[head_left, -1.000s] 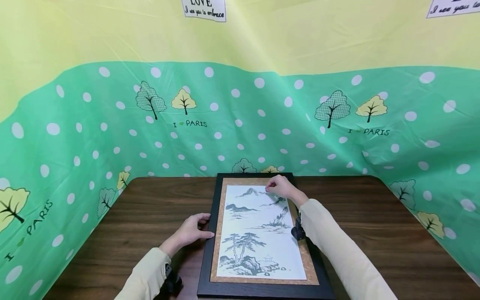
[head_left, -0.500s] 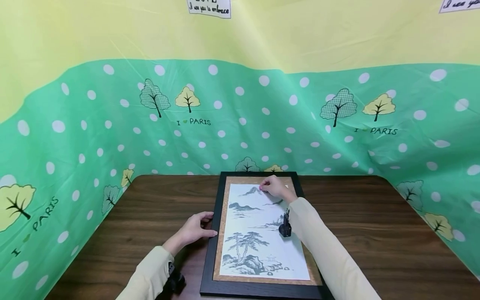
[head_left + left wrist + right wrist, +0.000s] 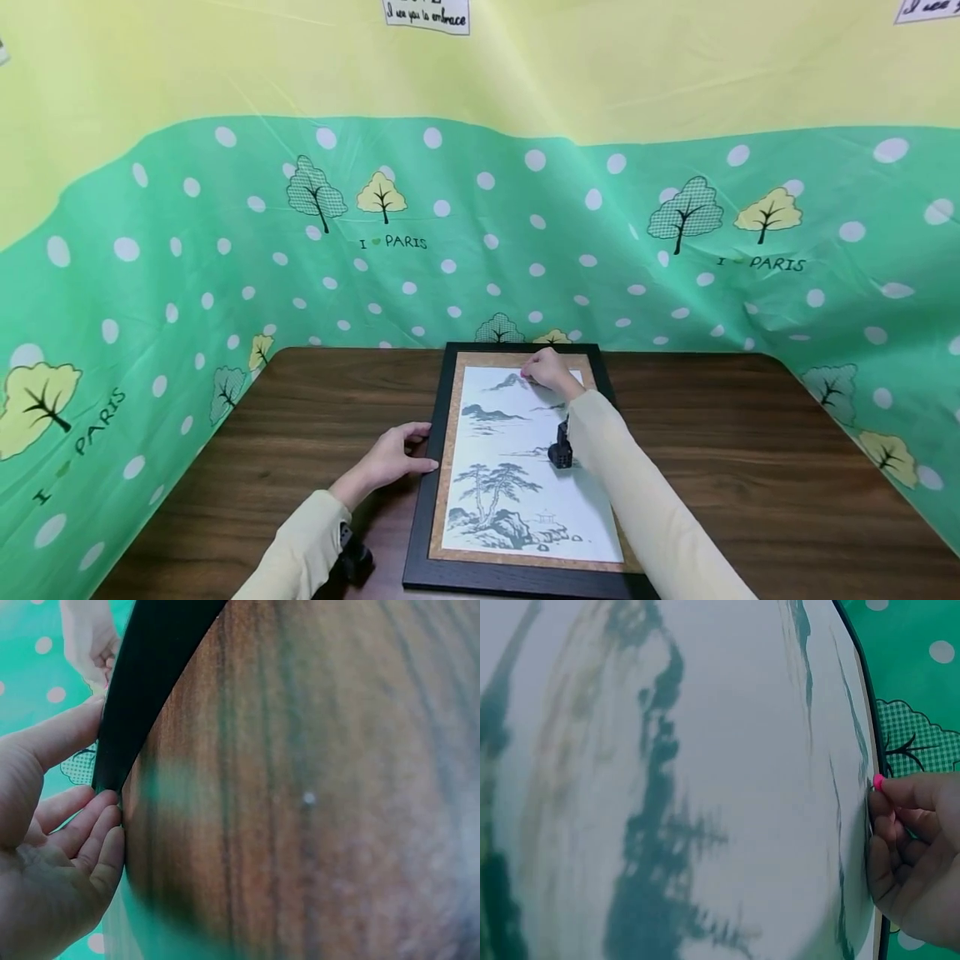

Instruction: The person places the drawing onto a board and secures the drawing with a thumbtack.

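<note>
Touching the left side of the black frame (image 3: pixel 425 517), the left hand (image 3: pixel 390 457) has its thumb and fingers spread wide apart. The frame lies on the brown table (image 3: pixel 337 392), with a white paper picture (image 3: pixel 525 437) on its cork board (image 3: pixel 487 359). Farther off, the right arm (image 3: pixel 645 492) stretches over the paper picture. The right hand (image 3: pixel 552 372) pinches a little pink pin (image 3: pixel 878 782) near the paper's top edge, its other fingers curled in. Behind hangs green cloth (image 3: pixel 420 308) with pale dots.

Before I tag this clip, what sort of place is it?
Probably a makeshift recording corner: printed cloth hangs behind and to both sides of a wooden table, and a black device sits at each wrist.
</note>
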### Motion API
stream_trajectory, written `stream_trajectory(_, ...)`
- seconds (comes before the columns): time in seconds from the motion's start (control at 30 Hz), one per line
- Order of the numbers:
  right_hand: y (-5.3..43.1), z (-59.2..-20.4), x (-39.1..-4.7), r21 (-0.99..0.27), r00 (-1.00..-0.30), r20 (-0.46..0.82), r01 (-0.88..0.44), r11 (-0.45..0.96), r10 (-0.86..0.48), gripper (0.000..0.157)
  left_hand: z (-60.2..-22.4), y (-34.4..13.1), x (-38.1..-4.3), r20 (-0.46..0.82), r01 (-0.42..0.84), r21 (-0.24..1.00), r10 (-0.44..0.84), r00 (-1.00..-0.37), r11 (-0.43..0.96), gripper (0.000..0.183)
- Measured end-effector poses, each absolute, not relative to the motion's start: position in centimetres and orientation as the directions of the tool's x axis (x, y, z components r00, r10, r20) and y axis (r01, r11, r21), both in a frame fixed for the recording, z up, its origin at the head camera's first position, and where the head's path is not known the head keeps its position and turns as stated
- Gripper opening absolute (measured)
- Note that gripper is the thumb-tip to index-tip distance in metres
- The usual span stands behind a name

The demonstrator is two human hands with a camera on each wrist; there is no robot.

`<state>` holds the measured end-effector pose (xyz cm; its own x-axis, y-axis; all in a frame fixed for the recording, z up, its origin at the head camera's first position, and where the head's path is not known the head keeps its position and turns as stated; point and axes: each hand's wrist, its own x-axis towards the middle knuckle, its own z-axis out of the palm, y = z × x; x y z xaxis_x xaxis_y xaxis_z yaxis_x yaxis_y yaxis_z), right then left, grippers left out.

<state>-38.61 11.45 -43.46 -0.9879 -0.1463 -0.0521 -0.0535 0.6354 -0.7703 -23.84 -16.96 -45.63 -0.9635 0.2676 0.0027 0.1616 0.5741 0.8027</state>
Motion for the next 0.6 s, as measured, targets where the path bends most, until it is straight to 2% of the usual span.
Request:
stream_trajectory(0.2,11.12,-43.73,-39.09,-0.762,-0.989,-0.124,0.043,0.646,-0.08,0.032,-45.7,-16.91,-23.85,-0.007,0.151,0.808,0.265,-0.964,0.57,0.06)
stream_trajectory(0.4,11.31,-43.76,-38.88,-0.757,-0.995,-0.093,0.046,0.651,-0.037,0.014,-45.69,-16.97,-23.73,0.023,0.175,0.814,0.272,-0.962,0.553,0.059)
stream_trajectory(0.6,11.39,-43.59,-38.5,-0.766,-0.996,-0.087,0.057,0.64,-0.015,0.013,-45.77,-16.98,-23.61,0.024,0.168,0.824,0.262,-0.965,0.541,0.059)
